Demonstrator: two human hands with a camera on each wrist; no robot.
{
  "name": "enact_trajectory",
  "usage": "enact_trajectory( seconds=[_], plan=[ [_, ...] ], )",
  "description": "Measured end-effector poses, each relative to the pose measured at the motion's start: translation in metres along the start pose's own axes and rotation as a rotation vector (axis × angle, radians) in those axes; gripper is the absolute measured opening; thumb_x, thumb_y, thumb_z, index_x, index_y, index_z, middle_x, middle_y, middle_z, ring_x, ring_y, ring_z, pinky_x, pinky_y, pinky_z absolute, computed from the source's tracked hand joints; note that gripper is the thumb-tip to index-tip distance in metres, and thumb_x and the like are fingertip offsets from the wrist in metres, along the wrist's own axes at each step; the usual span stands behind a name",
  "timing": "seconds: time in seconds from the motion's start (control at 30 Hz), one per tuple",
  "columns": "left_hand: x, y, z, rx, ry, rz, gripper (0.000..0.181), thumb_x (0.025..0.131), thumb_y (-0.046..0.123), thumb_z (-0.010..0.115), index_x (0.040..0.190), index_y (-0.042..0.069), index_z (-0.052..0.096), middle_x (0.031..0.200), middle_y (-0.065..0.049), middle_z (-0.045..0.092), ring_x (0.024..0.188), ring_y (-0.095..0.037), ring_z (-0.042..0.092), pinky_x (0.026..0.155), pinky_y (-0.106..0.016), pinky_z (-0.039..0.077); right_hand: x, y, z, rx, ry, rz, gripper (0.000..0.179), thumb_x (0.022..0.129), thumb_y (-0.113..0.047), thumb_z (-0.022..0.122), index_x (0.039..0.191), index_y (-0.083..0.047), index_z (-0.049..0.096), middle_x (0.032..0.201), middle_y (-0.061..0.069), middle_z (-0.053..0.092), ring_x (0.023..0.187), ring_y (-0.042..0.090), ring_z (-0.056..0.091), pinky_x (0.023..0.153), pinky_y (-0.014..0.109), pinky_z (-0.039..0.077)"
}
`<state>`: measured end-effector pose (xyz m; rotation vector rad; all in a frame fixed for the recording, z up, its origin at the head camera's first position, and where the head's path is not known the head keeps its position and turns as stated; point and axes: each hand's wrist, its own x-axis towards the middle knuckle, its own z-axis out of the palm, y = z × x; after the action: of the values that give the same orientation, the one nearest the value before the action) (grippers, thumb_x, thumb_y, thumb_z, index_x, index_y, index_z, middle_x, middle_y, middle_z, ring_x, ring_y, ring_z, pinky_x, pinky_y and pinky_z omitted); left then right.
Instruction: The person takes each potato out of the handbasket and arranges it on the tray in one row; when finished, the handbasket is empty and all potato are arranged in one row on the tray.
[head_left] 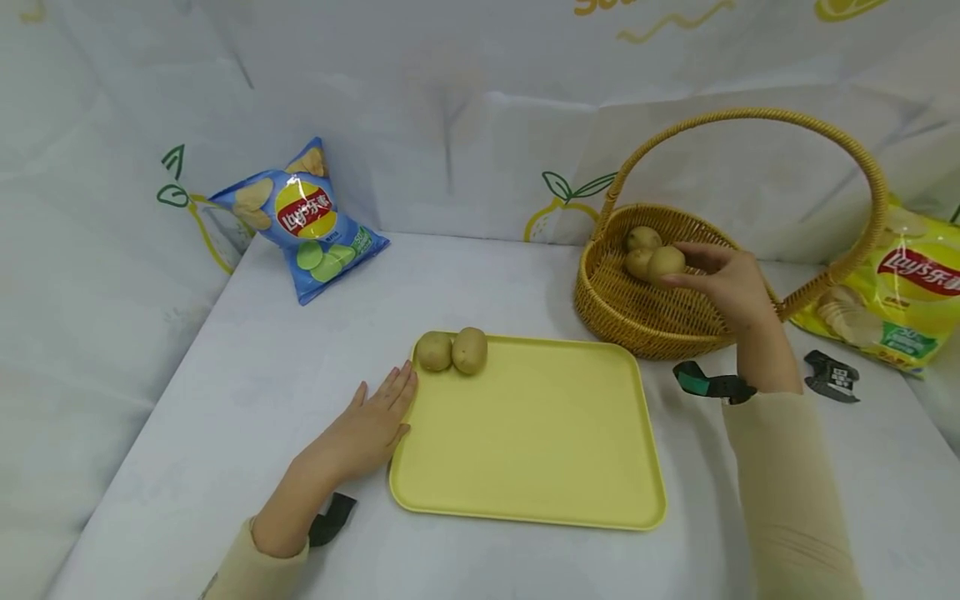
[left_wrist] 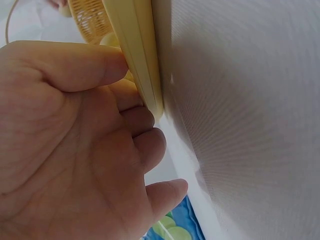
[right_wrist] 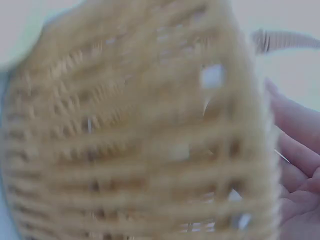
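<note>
In the head view my right hand (head_left: 729, 282) pinches a potato (head_left: 666, 264) between thumb and fingers, inside the wicker basket (head_left: 622, 321). Two more potatoes (head_left: 642, 240) sit right beside it. The basket's woven wall (right_wrist: 145, 145) fills most of the right wrist view, blurred, and hides the held potato; part of the right hand (right_wrist: 300, 170) shows at that view's right edge. My left hand (head_left: 369, 433) rests against the left edge of the yellow tray (head_left: 532, 433), its thumb and fingers touching the rim (left_wrist: 137, 55). Two potatoes (head_left: 469, 351) lie side by side in the tray's far left corner.
A blue chip bag (head_left: 307, 221) leans at the back left, against the cloth backdrop. To the right of the basket lies a yellow chip bag (head_left: 892, 292). The basket's tall handle (head_left: 757, 113) arches above the right hand. White cloth (head_left: 300, 358) covers the table.
</note>
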<state>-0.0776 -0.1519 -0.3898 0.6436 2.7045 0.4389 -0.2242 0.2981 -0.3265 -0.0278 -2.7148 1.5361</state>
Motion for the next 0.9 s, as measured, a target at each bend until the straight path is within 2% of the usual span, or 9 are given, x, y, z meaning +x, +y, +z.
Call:
enact_trajectory(
  seconds=[0.17, 0.27, 0.5, 0.6, 0.9],
  plan=[
    [0.000, 0.000, -0.001, 0.005, -0.001, 0.002, 0.060, 0.099, 0.015, 0.045, 0.147, -0.006, 0.017, 0.155, -0.020, 0.009, 0.143, -0.033, 0.008, 0.108, -0.062, 0.011, -0.011, -0.012, 0.011, 0.118, 0.045, -0.046, 0.052, 0.079, -0.017, 0.077, 0.127, -0.011, 0.060, 0.114, -0.014, 0.060, 0.105, 0.004, 0.051, 0.080, 0.013, 0.039],
    [-0.001, 0.001, -0.003, 0.000, -0.002, -0.001, 0.060, 0.099, 0.015, 0.046, 0.147, -0.007, 0.017, 0.155, -0.020, 0.009, 0.143, -0.033, 0.008, 0.108, -0.062, 0.011, -0.019, -0.019, 0.020, 0.217, 0.042, -0.089, 0.047, 0.079, -0.010, 0.077, 0.123, -0.011, 0.063, 0.108, -0.012, 0.064, 0.103, 0.006, 0.053, 0.080, 0.014, 0.040],
    [-0.002, 0.001, -0.005, -0.009, -0.004, -0.004, 0.060, 0.099, 0.014, 0.045, 0.147, -0.007, 0.017, 0.155, -0.020, 0.009, 0.142, -0.034, 0.008, 0.107, -0.062, 0.011, -0.039, -0.028, 0.047, 0.492, -0.088, -0.213, 0.040, 0.080, 0.007, 0.070, 0.118, -0.005, 0.065, 0.106, -0.003, 0.065, 0.100, 0.011, 0.055, 0.078, 0.015, 0.047],
    [-0.002, 0.001, -0.005, -0.011, -0.008, -0.006, 0.060, 0.099, 0.014, 0.045, 0.147, -0.007, 0.016, 0.155, -0.020, 0.009, 0.143, -0.034, 0.008, 0.108, -0.062, 0.011, -0.047, -0.032, 0.060, 0.516, -0.142, -0.230, 0.040, 0.079, 0.010, 0.069, 0.116, -0.004, 0.065, 0.108, -0.001, 0.063, 0.100, 0.012, 0.055, 0.079, 0.016, 0.048],
    [-0.001, 0.001, -0.004, -0.011, -0.011, -0.004, 0.060, 0.099, 0.014, 0.045, 0.147, -0.007, 0.016, 0.155, -0.020, 0.008, 0.143, -0.033, 0.008, 0.108, -0.062, 0.011, -0.060, -0.040, 0.093, 0.466, -0.268, -0.231, 0.044, 0.077, 0.011, 0.071, 0.118, -0.004, 0.062, 0.113, 0.000, 0.061, 0.091, 0.013, 0.064, 0.074, 0.021, 0.053]
  ],
)
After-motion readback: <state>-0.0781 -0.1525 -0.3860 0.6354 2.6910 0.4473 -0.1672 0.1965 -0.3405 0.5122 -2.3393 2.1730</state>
